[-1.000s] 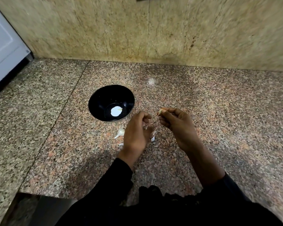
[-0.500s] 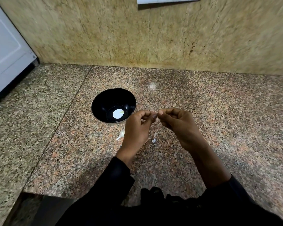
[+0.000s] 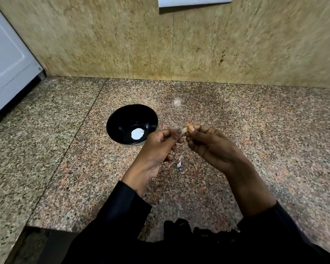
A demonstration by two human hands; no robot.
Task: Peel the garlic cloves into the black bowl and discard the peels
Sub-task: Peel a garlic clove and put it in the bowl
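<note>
Both hands are raised in front of the body and meet at the fingertips. The left hand (image 3: 158,147) has its fingers curled, and its thumb tip pinches one end of a clove (image 3: 185,129). The right hand (image 3: 210,147) is also curled, with thumb and forefinger pinching the other end of it. The back of the right hand faces up. Both forearms come from below, in black sleeves (image 3: 122,206); the right sleeve sits further back, so more of that forearm is bare.

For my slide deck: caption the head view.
Both hands, left hand and right hand, pinch a garlic clove beside the black bowl.
</note>
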